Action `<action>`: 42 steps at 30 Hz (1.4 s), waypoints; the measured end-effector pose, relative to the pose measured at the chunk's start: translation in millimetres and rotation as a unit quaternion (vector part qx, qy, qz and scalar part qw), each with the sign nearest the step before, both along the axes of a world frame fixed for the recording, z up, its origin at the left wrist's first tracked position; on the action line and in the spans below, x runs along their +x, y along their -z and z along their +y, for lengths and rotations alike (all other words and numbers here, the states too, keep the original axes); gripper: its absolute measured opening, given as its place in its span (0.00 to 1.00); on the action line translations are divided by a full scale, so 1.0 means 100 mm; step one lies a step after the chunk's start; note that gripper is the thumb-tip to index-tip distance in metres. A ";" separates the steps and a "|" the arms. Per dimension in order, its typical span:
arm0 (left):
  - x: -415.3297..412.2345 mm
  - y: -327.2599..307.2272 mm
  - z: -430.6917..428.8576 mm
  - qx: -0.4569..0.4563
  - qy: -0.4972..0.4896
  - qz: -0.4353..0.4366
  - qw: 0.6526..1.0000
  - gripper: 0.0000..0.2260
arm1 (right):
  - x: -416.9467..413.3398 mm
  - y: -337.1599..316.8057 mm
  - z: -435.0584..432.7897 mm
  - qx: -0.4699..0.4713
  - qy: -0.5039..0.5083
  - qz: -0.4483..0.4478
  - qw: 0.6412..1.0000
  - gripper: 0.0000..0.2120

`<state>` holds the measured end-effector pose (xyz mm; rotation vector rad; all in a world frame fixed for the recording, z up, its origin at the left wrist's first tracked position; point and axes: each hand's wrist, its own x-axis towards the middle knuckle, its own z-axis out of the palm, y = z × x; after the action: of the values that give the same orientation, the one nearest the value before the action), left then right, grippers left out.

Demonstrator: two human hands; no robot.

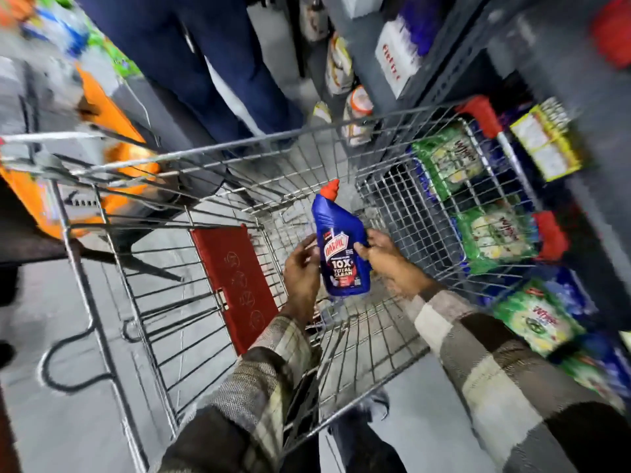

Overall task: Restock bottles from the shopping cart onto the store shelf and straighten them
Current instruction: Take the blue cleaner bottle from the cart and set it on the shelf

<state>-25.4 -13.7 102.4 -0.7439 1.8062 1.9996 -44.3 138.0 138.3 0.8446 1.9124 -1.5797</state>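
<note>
A blue toilet-cleaner bottle (pixel 343 247) with a red angled cap is held upright above the wire shopping cart (pixel 239 155). My right hand (pixel 389 261) grips its right side with thumb and fingers. My left hand (pixel 302 271) cups its left side, fingers touching the label edge. No other bottle shows inside the cart basket. The store shelf (pixel 560 80) runs along the right, dark grey, with its lower levels stocked.
A red child-seat flap (pixel 235 281) lies in the cart. Green detergent packs (pixel 491 233) and yellow boxes (pixel 546 141) fill the right shelves. A person in dark blue trousers (pixel 211 63) stands beyond the cart. Orange goods (pixel 112 131) sit at left.
</note>
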 end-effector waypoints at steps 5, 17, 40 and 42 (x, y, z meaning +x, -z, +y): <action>-0.09 -0.90 0.33 0.042 0.042 0.069 0.996 0.13 | 0.11 -0.88 0.29 -0.036 0.087 0.096 0.991 0.17; 0.44 -2.81 1.00 0.095 0.071 0.235 0.965 0.11 | 1.02 -2.57 0.79 -0.083 0.242 0.312 0.915 0.13; 2.52 -2.77 3.00 0.084 0.363 0.329 0.868 0.06 | 3.83 -2.65 2.28 0.161 0.465 0.321 0.809 0.19; 2.70 -2.68 3.25 0.082 0.392 0.322 0.858 0.08 | 4.05 -2.61 2.47 0.175 0.491 0.320 0.791 0.20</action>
<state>244.6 311.4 370.8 0.7273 1.7683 1.8424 361.0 384.7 399.1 1.8795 2.4546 -2.3502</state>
